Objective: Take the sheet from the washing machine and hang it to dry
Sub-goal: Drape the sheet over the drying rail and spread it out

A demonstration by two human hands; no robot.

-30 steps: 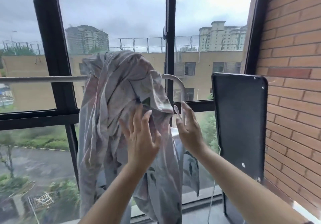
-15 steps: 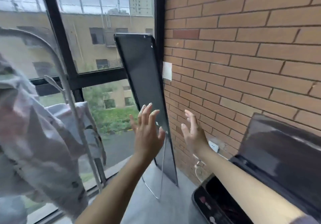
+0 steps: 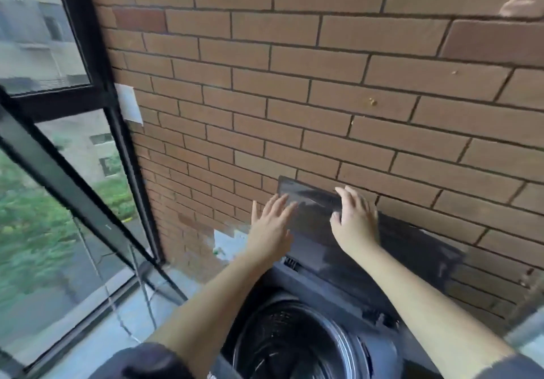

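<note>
Your washing machine (image 3: 338,328) sits against the brick wall (image 3: 323,84), top-loading, lid (image 3: 318,231) raised and leaning back on the bricks. The drum (image 3: 294,346) is open below you; no fabric can be made out in the dark part that shows, and the sheet is nowhere in view. Both your arms reach forward over the drum. Your left hand (image 3: 272,225) is spread, fingers straight, at the lid's left edge; contact unclear. Your right hand (image 3: 354,219) lies on the lid near its top edge, fingers extended and loose, gripping nothing. Window frame (image 3: 117,149) stands to your left
</note>
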